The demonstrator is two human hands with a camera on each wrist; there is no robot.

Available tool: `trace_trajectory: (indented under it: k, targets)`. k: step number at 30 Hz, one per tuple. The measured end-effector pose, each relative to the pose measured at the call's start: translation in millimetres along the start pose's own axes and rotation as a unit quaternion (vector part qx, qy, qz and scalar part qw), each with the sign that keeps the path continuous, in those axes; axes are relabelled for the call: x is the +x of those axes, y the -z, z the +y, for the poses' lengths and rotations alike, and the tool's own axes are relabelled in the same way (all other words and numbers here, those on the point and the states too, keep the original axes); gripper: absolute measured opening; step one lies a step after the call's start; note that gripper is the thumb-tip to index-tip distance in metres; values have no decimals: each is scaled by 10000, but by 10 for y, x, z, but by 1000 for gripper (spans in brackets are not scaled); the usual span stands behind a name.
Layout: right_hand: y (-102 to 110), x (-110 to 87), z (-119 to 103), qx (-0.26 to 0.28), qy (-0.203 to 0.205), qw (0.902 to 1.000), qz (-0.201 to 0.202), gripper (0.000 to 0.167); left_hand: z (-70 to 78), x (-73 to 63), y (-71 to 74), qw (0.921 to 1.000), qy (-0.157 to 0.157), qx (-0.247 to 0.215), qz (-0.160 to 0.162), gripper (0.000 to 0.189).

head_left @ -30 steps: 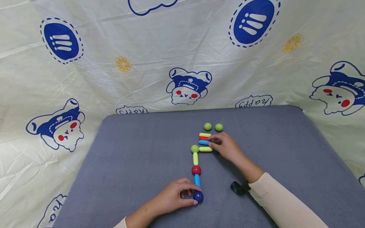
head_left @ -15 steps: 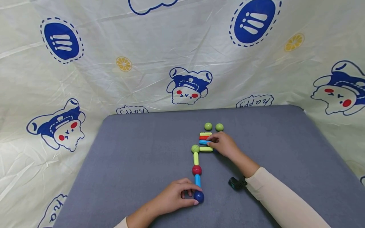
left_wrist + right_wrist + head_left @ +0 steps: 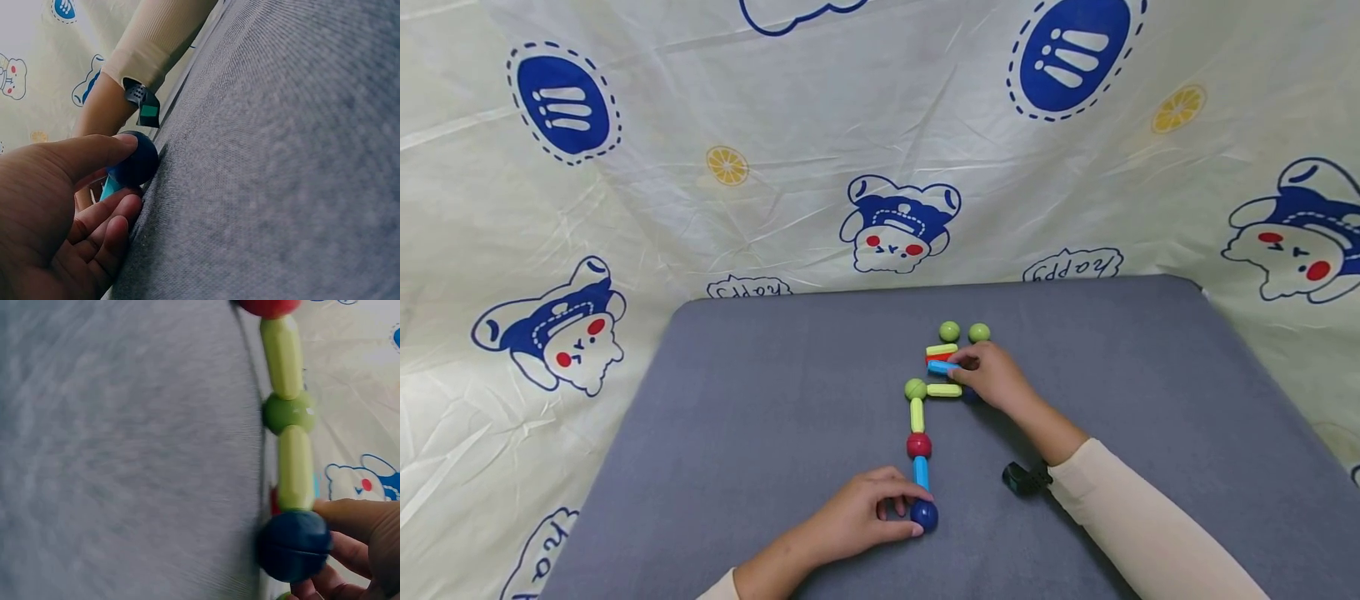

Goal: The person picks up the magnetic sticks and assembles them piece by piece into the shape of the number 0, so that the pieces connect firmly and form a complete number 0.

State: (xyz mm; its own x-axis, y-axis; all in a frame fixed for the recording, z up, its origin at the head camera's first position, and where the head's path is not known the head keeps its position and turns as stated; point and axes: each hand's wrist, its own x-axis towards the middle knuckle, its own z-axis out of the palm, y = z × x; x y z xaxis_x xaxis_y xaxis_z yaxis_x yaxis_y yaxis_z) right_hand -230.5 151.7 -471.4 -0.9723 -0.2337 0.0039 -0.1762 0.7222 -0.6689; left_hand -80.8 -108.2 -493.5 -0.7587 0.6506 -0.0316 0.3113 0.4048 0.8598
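Note:
A jointed chain of balls and sticks lies on the grey table. Its near end is a dark blue ball (image 3: 924, 515), pinched between the thumb and fingers of my left hand (image 3: 876, 510). From there run a light blue stick (image 3: 921, 472), a red ball (image 3: 918, 445), a yellow-green stick (image 3: 917, 415) and a green ball (image 3: 915, 389). A second yellow-green stick (image 3: 943, 390) turns right to another dark blue ball (image 3: 294, 545), mostly covered by my right hand (image 3: 996, 377) in the head view. That hand pinches a loose blue stick (image 3: 942, 367) by its right end.
Just beyond the blue stick lie a loose red stick (image 3: 937, 359) and a yellow-green stick (image 3: 942, 350). Two green balls (image 3: 949, 332) sit farther back. A black wrist device (image 3: 1024, 479) hangs at the right sleeve. A printed sheet (image 3: 790, 225) stands behind the table.
My right hand has shifted slightly away from me, and the blue stick has moved with it toward the red stick. The dark blue ball under that hand now partly shows. My left hand stays put.

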Motion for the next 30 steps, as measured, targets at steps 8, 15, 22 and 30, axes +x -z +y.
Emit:
trace_trajectory:
  k: [8, 15, 22, 30]
  targets:
    - [166, -267, -26, 165, 7, 9997, 189, 23, -22, 26, -22, 9996, -40, -207, 201, 29]
    - [179, -553, -31, 225, 169, 9995, 143, 18, -41, 37, -24, 9993, 21, -144, 346, 30]
    - [163, -845, -110, 269, 216, 9987, -374, 18, -48, 52, -31, 9980, 82, -135, 612, 31]
    - [100, -1059, -150, 420, 59, 9941, -1001, 15, -56, 62, -29, 9972, 4, -64, 739, 33]
